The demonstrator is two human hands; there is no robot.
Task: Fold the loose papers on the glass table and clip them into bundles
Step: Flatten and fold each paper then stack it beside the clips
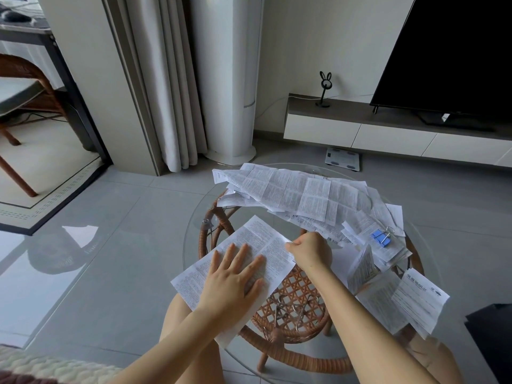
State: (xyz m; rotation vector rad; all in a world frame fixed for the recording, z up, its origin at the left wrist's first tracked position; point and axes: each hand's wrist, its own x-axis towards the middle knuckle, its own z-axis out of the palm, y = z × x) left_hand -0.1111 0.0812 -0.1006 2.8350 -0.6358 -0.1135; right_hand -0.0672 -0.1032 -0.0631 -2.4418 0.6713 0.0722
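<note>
Your forearms reach out over your bare knees at the bottom of the view, and both hands work on one printed sheet.

Biggest in the room is the dark television (457, 51) at far right, standing on a low white cabinet (360, 134). Pale curtains (166, 79) hang at the far left of the wall.

Closer in, the round glass table (194, 231) sits on a rattan base (291, 353), right in front of you.

A wide heap of papers (291, 189), unfolded and creased, covers the far half of the glass. More leaflets (415, 297) lie on the near right side and overhang the rim there, with one half-folded leaflet (363, 267) standing up just beside them.

Next in size is the sheet (249, 234) you are handling. It lies slantwise on the near left part of the glass, and its near corner hangs past the rim above your left knee.

Your left hand (235, 284) lies flat on the middle of that sheet, fingers straight and spread, pressing it down. Your right hand (311, 250) has its fingers curled, and they pinch the sheet's right-hand corner.

To the right of that hand a thin bundle (388, 250) of papers rests on the glass at the edge of the heap. A blue binder clip (381, 237) with wire handles sits on it; whether it actually bites the bundle you cannot tell from here.
</note>
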